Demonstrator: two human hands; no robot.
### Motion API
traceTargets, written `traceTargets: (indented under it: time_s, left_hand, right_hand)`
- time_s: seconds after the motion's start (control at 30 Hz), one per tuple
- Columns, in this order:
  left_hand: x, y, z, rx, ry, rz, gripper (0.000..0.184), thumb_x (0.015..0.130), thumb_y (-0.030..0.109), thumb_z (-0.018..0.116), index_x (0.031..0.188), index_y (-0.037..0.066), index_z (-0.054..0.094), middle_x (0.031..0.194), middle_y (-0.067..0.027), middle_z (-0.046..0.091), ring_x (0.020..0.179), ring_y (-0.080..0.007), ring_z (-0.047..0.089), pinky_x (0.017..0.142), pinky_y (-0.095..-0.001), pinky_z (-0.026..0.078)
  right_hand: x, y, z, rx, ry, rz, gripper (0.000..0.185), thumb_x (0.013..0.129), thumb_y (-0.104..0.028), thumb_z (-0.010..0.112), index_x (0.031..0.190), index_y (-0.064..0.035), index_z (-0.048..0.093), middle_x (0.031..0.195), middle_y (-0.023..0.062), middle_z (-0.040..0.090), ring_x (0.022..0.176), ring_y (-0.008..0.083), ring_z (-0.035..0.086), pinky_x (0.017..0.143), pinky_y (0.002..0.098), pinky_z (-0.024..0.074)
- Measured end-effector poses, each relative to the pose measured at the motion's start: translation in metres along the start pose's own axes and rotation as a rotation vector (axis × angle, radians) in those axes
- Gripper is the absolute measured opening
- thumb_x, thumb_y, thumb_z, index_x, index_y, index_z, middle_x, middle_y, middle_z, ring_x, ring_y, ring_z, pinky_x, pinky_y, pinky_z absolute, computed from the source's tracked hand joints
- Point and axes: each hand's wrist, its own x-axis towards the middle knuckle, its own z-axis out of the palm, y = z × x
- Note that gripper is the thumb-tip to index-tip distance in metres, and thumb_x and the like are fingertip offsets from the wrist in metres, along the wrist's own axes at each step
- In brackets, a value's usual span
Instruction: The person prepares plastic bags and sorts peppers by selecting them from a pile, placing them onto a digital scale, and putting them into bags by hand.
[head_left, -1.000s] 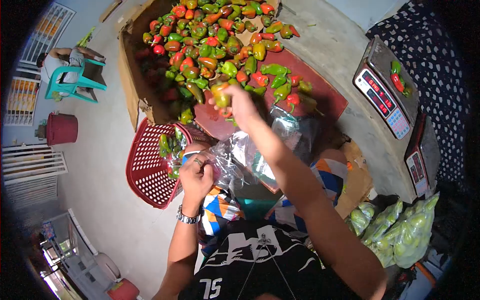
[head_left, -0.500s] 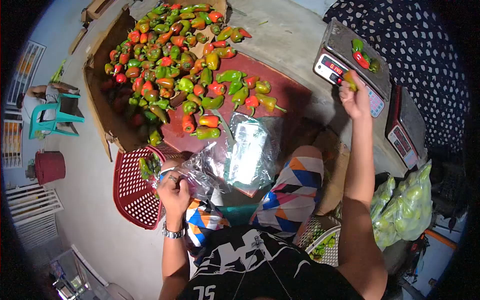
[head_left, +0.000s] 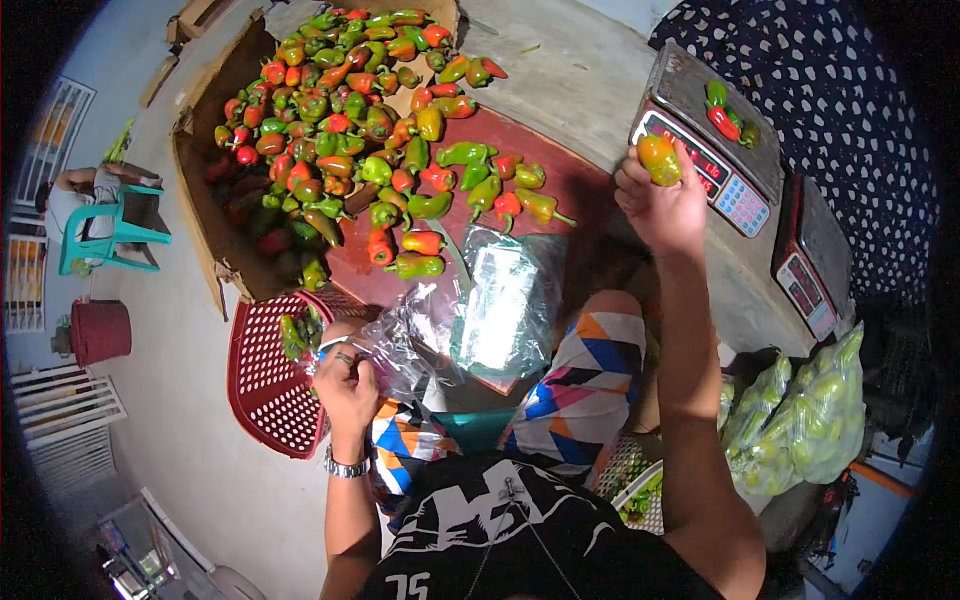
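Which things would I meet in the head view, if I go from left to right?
Teal chair → red basket → flat clear plastic bags → right hand holding a pepper → scale without peppers.

So off to the left there's a teal plastic chair (head_left: pixel 117 233) with a person (head_left: pixel 88 195) at it, and a dark red bucket (head_left: pixel 101 332) on the floor (head_left: pixel 185 370) near some white slatted bars (head_left: pixel 65 402). Over on the far right hangs a dark cloth (head_left: pixel 800 95) covered in little white shapes. Bottom left is pretty warped, but that looks like a glass-sided case (head_left: pixel 165 550), maybe.
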Motion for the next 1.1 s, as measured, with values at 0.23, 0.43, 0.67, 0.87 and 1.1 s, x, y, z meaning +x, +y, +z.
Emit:
traceTargets:
  time_s: [0.23,0.43,0.67,0.87,1.1]
  left_hand:
    - [-0.001,0.000,-0.004,-0.015,0.035,0.017,0.002,0.079,-0.003,0.057,0.079,-0.004,0.058,0.075,-0.0184,0.061,0.066,-0.0326,0.061,0.065,-0.0378,0.049]
    - [-0.003,0.000,-0.003,0.001,0.004,-0.025,0.005,0.079,-0.004,0.055,0.081,-0.004,0.059,0.076,-0.0158,0.062,0.066,-0.0292,0.061,0.067,-0.0352,0.050]
    - [-0.002,-0.002,-0.002,0.032,-0.093,-0.058,0.024,0.080,-0.003,0.055,0.096,-0.003,0.072,0.092,-0.0165,0.075,0.088,-0.0282,0.072,0.087,-0.0364,0.054]
    - [0.003,0.013,0.004,0.001,-0.034,-0.028,0.014,0.081,-0.001,0.054,0.088,-0.005,0.066,0.077,-0.0160,0.064,0.068,-0.0266,0.062,0.069,-0.0352,0.050]
    - [0.002,0.011,0.004,0.001,-0.033,0.005,0.017,0.081,-0.001,0.054,0.091,-0.005,0.067,0.080,-0.0171,0.065,0.069,-0.0285,0.063,0.070,-0.0361,0.051]
  right_hand:
    - [-0.002,0.017,-0.026,-0.549,0.429,-0.111,0.050,0.100,-0.051,0.058,0.106,-0.0021,0.066,0.084,0.0030,0.062,0.073,0.0173,0.055,0.064,0.0310,0.0430]
    - [-0.122,-0.016,-0.184,-1.162,0.984,-0.023,0.032,0.094,-0.034,0.070,0.087,-0.0030,0.069,0.078,0.0027,0.065,0.069,0.0146,0.060,0.061,0.0282,0.0449]
    - [-0.228,0.011,-0.247,-0.185,0.901,-0.038,0.018,0.091,-0.019,0.065,0.100,-0.0035,0.066,0.091,0.0079,0.070,0.077,0.0223,0.065,0.067,0.0332,0.0541]
    - [-0.192,0.039,-0.096,0.025,0.483,-0.356,0.035,0.092,-0.009,0.060,0.126,-0.0005,0.061,0.123,0.0170,0.065,0.121,0.0306,0.062,0.094,0.0355,0.0558]
    - [-0.162,0.022,-0.022,-0.105,0.249,-0.575,0.042,0.087,0.011,0.059,0.125,-0.0086,0.056,0.126,0.0160,0.062,0.121,0.0341,0.061,0.091,0.0367,0.0596]
